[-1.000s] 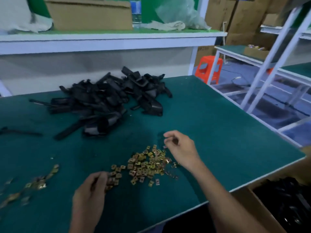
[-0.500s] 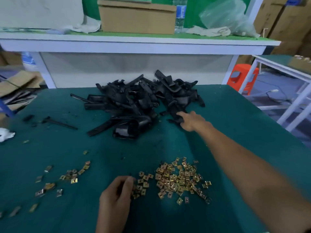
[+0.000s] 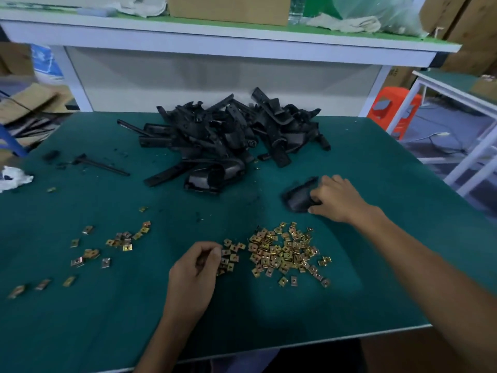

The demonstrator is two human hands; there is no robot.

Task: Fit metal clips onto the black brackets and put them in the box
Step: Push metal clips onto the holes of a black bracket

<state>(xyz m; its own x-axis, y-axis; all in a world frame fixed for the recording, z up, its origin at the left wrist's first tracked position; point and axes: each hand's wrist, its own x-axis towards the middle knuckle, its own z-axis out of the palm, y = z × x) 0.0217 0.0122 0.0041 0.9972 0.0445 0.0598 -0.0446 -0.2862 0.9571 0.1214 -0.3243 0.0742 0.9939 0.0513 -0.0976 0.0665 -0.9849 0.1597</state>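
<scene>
Green matting covers the whole table [image 3: 390,278], white trim along the near edge, bits of black debris here and there. Right hand [image 3: 336,200] grips one black bracket [image 3: 297,197] lying on the mat, well clear of the big pile of brackets [image 3: 228,135] at the back. Left hand [image 3: 196,267] sits with fingers curled together at the left edge of the heap of gold clips [image 3: 282,254] (can't tell if it's actually got one pinched). More stray clips [image 3: 121,240] are scattered off to the left, plus a loose black rod [image 3: 102,165] and a crumpled white scrap [image 3: 13,179]. Behind the table there's a white shelf [image 3: 215,44] with a cardboard box [image 3: 228,9], a water bottle [image 3: 295,9] and a rag [image 3: 344,24]. An orange stool [image 3: 395,109] stands on the floor to the right.
</scene>
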